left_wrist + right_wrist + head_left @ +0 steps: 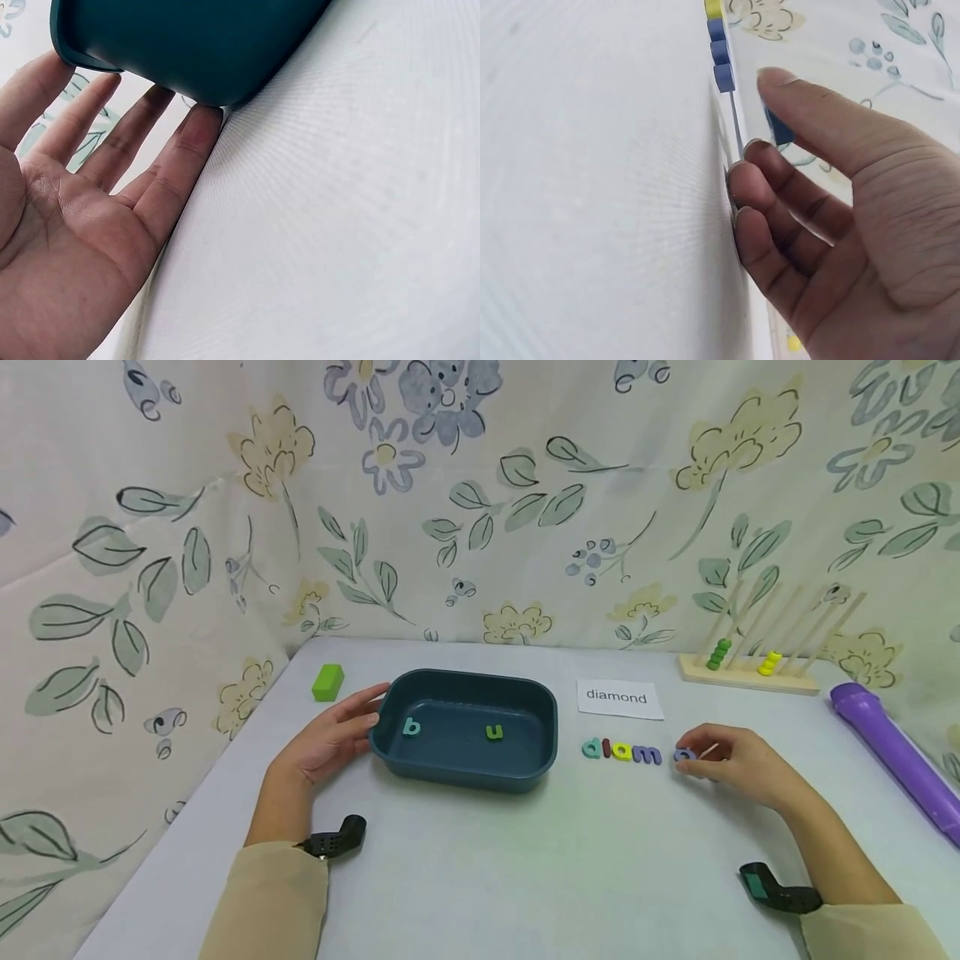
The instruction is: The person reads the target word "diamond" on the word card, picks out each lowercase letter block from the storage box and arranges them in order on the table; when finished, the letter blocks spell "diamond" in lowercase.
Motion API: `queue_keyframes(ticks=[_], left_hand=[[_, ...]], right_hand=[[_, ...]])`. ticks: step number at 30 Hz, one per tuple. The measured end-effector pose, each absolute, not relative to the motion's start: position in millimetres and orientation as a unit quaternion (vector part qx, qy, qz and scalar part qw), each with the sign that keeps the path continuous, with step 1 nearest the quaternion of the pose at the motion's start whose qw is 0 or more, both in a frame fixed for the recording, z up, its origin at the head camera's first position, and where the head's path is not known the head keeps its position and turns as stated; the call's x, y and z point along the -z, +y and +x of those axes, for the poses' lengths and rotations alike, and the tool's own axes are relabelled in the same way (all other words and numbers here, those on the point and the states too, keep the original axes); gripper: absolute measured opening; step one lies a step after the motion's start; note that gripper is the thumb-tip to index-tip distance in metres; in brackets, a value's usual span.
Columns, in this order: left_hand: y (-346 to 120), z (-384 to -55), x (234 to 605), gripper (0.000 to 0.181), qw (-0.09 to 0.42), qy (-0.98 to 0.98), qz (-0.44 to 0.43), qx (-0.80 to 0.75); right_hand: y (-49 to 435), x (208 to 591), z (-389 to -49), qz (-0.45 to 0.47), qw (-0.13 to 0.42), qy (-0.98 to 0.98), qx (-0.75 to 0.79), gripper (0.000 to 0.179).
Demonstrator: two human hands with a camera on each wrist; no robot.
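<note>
Here, blue letter pinched in right hand, beside letter row, left hand unclenched, touching the tray.

off-white floral fabric in soft blue, yellow and green, upright behind a white tabletop

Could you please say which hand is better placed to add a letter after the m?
Probably the right hand: it pinches a blue letter near the m, while the left hand touches the tray.

This is a tabletop corner screened by floral fabric behind the white worktop; which room, I cannot tell.
</note>
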State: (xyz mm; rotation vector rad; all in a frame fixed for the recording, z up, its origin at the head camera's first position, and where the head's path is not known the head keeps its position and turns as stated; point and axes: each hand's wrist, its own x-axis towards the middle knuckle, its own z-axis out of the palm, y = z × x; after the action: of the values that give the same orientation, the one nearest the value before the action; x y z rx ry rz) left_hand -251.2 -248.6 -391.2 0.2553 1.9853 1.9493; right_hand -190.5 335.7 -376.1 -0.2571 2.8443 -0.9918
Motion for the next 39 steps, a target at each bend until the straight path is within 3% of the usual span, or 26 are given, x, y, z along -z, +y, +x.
queue_keyframes(ticks=[10,25,39], left_hand=[[-248,-251,390,0.059,0.175,0.7,0.089,-0.687],[-249,-253,390,0.06,0.176,0.699,0.084,-0.688],[-249,-253,390,0.061,0.175,0.702,0.089,-0.685]], right_hand=[[332,381,-196,-0.087,0.072,0.944,0.309,0.033],[335,369,-214,-0.112,0.177,0.927,0.311,0.04],[331,359,-225,-0.101,0.235,0.917,0.306,0.039]])
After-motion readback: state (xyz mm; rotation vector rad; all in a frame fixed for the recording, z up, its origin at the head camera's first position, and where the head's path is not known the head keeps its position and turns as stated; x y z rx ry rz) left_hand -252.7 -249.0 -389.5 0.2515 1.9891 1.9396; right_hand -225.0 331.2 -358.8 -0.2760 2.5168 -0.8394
